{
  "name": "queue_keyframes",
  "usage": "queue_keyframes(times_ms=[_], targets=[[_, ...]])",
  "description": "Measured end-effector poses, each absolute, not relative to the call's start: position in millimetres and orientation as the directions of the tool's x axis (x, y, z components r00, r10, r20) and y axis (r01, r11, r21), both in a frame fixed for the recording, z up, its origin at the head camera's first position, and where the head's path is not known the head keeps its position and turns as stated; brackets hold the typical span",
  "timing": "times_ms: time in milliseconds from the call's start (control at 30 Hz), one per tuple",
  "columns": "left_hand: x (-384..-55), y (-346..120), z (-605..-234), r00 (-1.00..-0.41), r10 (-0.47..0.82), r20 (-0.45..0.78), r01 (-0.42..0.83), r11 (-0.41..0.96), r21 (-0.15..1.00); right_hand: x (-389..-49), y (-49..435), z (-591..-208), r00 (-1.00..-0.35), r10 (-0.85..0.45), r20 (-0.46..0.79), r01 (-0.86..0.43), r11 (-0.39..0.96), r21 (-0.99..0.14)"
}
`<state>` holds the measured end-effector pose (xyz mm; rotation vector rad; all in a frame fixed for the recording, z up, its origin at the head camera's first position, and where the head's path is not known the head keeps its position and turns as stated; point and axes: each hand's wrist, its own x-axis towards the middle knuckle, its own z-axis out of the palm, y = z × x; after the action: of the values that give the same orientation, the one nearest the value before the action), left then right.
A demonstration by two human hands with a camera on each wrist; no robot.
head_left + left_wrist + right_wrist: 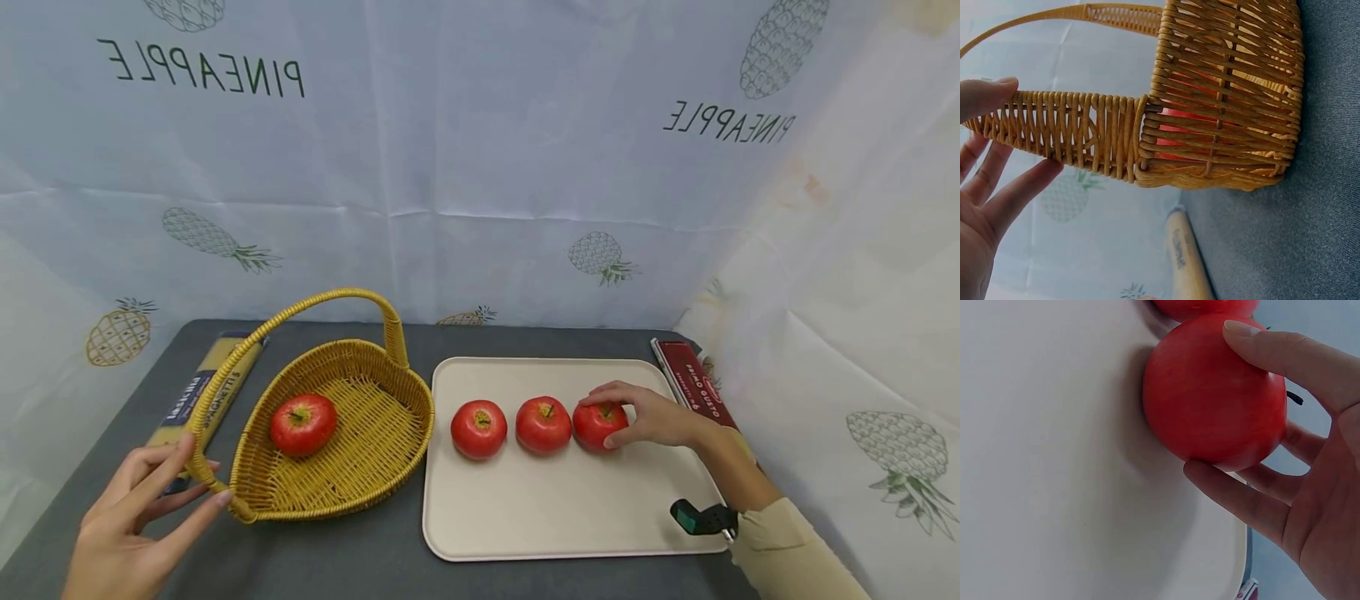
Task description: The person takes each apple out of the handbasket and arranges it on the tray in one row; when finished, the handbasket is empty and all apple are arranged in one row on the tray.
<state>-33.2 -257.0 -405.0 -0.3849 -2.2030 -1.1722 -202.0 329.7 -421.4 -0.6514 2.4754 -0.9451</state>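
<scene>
The right hand (652,418) grasps a red apple (595,427), thumb on the near side and fingers around the far side; I cannot tell whether the fruit touches the pale tray (540,517) beneath that hand; just left of its fingertips sits a middle apple (543,427), and farther left a third apple (478,430), both on the tray; the left hand (131,517) pinches the handle (394,335) of a yellow wicker basket (378,442) between thumb and fingers; to that hand's right, inside the basket, rests a fourth apple (303,425); a spaghetti pack (238,375) lies just beyond its fingers; a red pack (693,379) lies beyond the right hand, beside the tray.
</scene>
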Motion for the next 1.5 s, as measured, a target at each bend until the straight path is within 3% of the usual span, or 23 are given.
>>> queue_keyframes(times_ms=[600, 867, 1500], targets=[[-32, -254, -402, -0.791, -0.044, 0.611, 0.465, 0.604, 0.647, -204, 329, -417, -0.786, -0.575, -0.228, -0.245, 0.628, -0.738], [-34, -256, -405, -0.771, -0.030, 0.636, 0.509, 0.573, 0.643, -204, 330, -418, -0.780, -0.581, -0.235, -0.237, 0.621, -0.747], [-34, -256, -403, -0.780, -0.021, 0.626, 0.502, 0.577, 0.645, -206, 330, -402, -0.759, -0.586, -0.284, -0.276, 0.684, -0.675]])
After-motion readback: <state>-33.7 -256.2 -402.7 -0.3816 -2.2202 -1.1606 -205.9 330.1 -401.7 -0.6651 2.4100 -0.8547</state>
